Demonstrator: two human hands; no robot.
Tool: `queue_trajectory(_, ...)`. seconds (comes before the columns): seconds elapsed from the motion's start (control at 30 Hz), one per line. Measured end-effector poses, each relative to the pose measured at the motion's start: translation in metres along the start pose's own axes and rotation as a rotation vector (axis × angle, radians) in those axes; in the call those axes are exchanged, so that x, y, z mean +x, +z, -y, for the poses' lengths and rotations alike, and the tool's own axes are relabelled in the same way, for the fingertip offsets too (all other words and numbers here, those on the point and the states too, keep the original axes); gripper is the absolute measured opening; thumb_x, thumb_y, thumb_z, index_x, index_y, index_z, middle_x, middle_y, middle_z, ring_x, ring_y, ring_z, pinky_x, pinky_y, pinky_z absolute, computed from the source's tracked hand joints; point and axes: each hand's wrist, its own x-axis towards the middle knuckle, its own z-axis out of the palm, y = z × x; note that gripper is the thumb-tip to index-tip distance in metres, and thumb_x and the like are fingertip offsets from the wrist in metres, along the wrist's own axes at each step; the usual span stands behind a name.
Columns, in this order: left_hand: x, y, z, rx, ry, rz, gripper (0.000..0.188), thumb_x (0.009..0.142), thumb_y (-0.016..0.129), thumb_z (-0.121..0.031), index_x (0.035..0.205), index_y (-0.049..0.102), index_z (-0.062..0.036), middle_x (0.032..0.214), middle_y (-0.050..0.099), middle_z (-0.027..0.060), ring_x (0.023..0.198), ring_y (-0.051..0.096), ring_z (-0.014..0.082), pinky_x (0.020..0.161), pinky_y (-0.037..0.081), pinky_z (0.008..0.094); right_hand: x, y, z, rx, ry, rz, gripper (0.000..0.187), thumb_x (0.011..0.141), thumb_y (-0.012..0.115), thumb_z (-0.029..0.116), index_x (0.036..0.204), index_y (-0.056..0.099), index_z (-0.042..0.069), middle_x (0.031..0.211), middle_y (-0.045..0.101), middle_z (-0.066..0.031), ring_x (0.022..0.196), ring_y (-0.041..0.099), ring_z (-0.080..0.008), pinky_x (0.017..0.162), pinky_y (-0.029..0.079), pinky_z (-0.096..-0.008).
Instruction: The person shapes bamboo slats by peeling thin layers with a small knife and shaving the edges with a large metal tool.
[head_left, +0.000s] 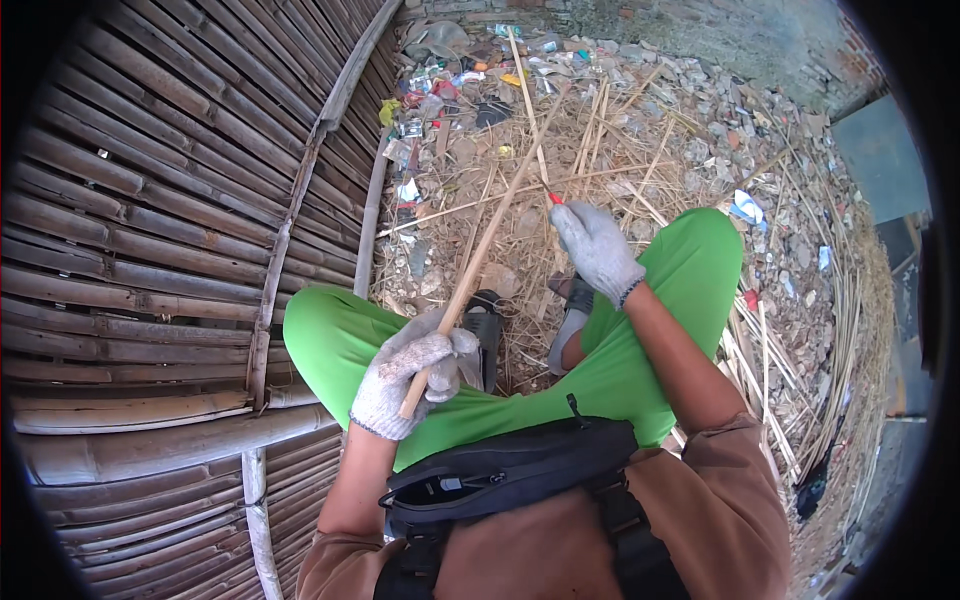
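Note:
My left hand [415,370], in a whitish knit glove, is closed round the lower end of a long bamboo strip [490,232]. The strip slants up and away to the right, over the ground beyond my feet. To its right, my gloved right hand [598,248] is closed on a knife [555,198]. Only a bit of its red handle and a thin dark tip show; the glove hides the rest. The knife's tip is close to the strip, and I cannot tell whether they touch.
A bamboo slat wall [180,220] rises close on my left. Split strips [597,125], shavings and litter cover the rubble ground ahead. More thin strips [765,370] lie to my right. A black waist bag [510,465] sits at my lap, between green-trousered knees [690,260].

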Motion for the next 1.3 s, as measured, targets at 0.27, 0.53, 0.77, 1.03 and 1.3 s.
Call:
queue_trajectory(0.27,0.048,0.012,0.021,0.052,-0.053,0.005,0.041,0.104,0.063,-0.016,0.138,0.051,0.0026,0.102,0.068,0.0115,0.065,0.056,0.0098,0.051,0.045,0.0244,-0.018,0.011,0.01,-0.137,-0.051,0.052,0.041,0.104,0.054,0.043,0.122,0.062,0.007,0.102,0.071,-0.0268,0.098,0.069,-0.0475,0.086,0.053,-0.0563)
queue_trajectory(0.53,0.119,-0.019,0.068,-0.263,-0.249,0.073,0.022,0.108,0.058,-0.024,0.126,0.058,-0.0104,0.094,0.066,0.0054,0.059,0.053,0.0114,0.046,0.041,0.0244,-0.005,0.019,-0.007,-0.475,-0.161,0.215,0.03,0.099,0.058,0.031,0.11,0.061,0.003,0.096,0.071,-0.0259,0.092,0.07,-0.046,0.085,0.055,-0.0572)
queue_trajectory(0.77,0.115,-0.019,0.089,-0.345,-0.318,-0.053,0.022,0.106,0.061,-0.026,0.118,0.063,-0.0076,0.086,0.065,0.005,0.055,0.052,0.0116,0.044,0.04,0.0246,0.0,0.058,-0.045,-0.501,-0.309,0.355,0.023,0.095,0.061,0.028,0.1,0.063,0.005,0.088,0.071,-0.0228,0.085,0.071,-0.0438,0.077,0.057,-0.0555)
queue_trajectory(1.03,0.106,-0.047,0.094,-0.267,-0.302,-0.051,0.024,0.108,0.06,-0.029,0.117,0.061,-0.0073,0.079,0.06,0.0003,0.05,0.048,0.0107,0.043,0.036,0.0253,-0.008,0.095,-0.03,-0.572,-0.263,0.423,0.027,0.091,0.063,0.036,0.085,0.073,0.012,0.079,0.074,-0.0164,0.075,0.074,-0.0377,0.069,0.06,-0.0518)
queue_trajectory(1.3,0.109,-0.041,0.089,-0.442,-0.328,0.043,0.024,0.109,0.057,-0.029,0.112,0.06,-0.0059,0.07,0.048,-0.0029,0.046,0.04,0.0092,0.04,0.03,0.0255,-0.008,0.093,-0.022,-0.558,-0.231,0.387,0.027,0.09,0.064,0.036,0.082,0.071,0.011,0.078,0.072,-0.0167,0.075,0.073,-0.0394,0.068,0.059,-0.0527)
